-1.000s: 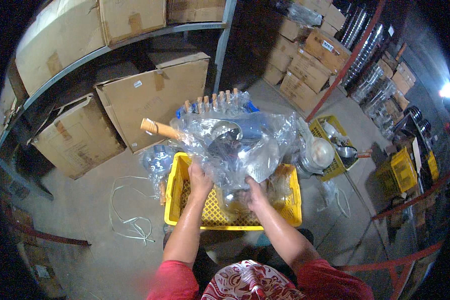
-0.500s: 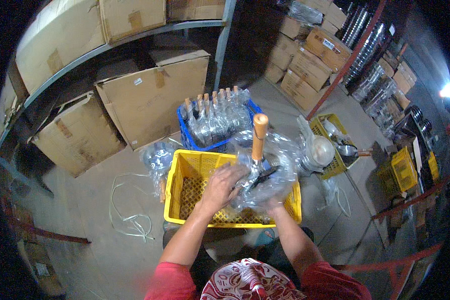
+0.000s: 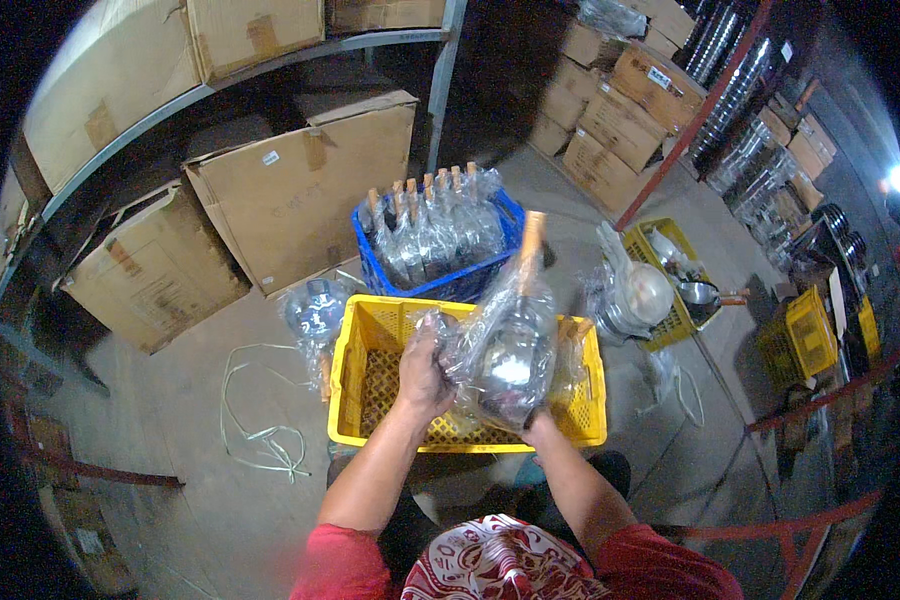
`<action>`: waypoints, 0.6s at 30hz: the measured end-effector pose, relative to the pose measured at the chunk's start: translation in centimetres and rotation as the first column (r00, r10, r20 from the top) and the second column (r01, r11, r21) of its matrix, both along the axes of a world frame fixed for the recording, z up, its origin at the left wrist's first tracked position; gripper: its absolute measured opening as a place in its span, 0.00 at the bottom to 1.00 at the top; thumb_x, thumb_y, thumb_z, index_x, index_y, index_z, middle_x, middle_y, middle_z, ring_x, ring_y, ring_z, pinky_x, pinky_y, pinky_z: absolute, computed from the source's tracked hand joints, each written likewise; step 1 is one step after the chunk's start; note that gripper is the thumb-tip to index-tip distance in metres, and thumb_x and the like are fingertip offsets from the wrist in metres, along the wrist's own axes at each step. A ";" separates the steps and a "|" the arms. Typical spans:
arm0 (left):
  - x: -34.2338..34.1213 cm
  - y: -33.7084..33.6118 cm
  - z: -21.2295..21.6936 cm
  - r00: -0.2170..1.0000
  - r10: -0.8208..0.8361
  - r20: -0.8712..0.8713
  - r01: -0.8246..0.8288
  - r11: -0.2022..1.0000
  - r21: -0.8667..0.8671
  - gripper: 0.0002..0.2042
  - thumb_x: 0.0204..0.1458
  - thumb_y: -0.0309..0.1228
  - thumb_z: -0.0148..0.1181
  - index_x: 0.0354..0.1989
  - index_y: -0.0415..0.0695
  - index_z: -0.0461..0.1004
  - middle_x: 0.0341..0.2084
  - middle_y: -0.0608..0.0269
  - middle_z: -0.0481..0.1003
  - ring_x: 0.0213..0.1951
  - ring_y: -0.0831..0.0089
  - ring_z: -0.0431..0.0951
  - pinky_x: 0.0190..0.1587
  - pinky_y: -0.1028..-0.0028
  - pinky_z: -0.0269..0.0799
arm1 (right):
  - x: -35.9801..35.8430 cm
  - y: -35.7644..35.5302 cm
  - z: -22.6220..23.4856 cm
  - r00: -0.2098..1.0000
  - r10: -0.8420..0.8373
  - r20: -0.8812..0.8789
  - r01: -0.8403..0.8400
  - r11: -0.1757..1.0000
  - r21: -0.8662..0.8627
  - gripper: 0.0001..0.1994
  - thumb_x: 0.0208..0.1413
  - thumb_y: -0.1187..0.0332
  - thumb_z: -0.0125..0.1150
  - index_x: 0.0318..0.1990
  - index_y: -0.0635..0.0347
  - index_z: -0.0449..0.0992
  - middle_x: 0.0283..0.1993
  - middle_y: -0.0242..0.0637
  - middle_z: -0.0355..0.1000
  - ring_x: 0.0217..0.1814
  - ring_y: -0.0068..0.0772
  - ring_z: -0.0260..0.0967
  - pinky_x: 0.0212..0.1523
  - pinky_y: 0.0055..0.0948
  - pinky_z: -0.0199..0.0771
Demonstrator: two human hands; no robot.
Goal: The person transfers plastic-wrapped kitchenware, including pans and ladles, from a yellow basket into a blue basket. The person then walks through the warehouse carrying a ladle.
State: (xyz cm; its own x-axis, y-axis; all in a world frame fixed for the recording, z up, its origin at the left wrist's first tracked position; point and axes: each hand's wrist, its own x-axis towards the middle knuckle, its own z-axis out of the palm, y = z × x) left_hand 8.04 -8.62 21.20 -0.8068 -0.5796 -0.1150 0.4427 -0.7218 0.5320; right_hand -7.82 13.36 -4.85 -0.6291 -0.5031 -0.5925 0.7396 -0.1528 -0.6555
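Head view, watched from my distant seat: I see a plastic-wrapped pan held over a yellow crate, its wooden handle pointing up. The right hand is clamped on the pan's lower edge (its fingertips are hidden from me). The left hand touches the clear wrap at the pan's left side, but I cannot tell whether its fingers close on it. The 2 hands are apart. Just beyond the yellow crate I make out a blue crate packed with a row of wrapped pans, handles upward. Left of the yellow crate, a clear-wrapped bundle lies on the floor; farther back, I see cardboard boxes below a metal shelf.
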 end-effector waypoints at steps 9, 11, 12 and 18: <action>0.8 0.1 0.2 0.991 -0.134 -0.019 0.134 0.991 0.024 0.16 0.59 0.55 0.55 0.29 0.57 0.70 0.17 0.74 0.68 0.17 0.76 0.68 0.19 0.74 0.64 | 4.7 -2.9 -1.4 0.991 0.060 0.122 -0.062 0.998 0.018 0.15 0.56 0.60 0.64 0.49 0.49 0.76 0.47 0.34 0.77 0.45 0.35 0.74 0.47 0.37 0.76; 0.9 0.2 0.3 0.987 -0.146 -0.069 0.145 0.989 -0.017 0.18 0.58 0.56 0.56 0.30 0.55 0.70 0.17 0.74 0.68 0.18 0.76 0.68 0.20 0.74 0.63 | 4.9 -2.8 -1.5 0.990 0.074 0.121 -0.076 0.997 0.017 0.15 0.56 0.60 0.64 0.50 0.50 0.76 0.48 0.34 0.76 0.46 0.36 0.74 0.48 0.37 0.75; 1.1 0.3 0.4 0.990 -0.117 -0.082 0.118 0.993 0.004 0.18 0.57 0.56 0.57 0.31 0.54 0.71 0.17 0.74 0.68 0.18 0.76 0.68 0.20 0.74 0.63 | 5.0 -2.8 -1.5 0.988 0.087 0.126 -0.090 0.996 0.018 0.16 0.56 0.59 0.64 0.50 0.50 0.76 0.48 0.34 0.76 0.47 0.36 0.74 0.49 0.38 0.75; 1.5 0.6 1.1 0.965 -0.175 -0.194 0.181 0.983 0.018 0.18 0.54 0.55 0.62 0.35 0.53 0.73 0.21 0.72 0.70 0.20 0.75 0.69 0.21 0.73 0.65 | 4.9 -3.7 -0.4 0.978 0.139 0.153 -0.141 0.990 0.001 0.18 0.56 0.56 0.63 0.52 0.52 0.76 0.51 0.35 0.75 0.49 0.37 0.74 0.53 0.39 0.73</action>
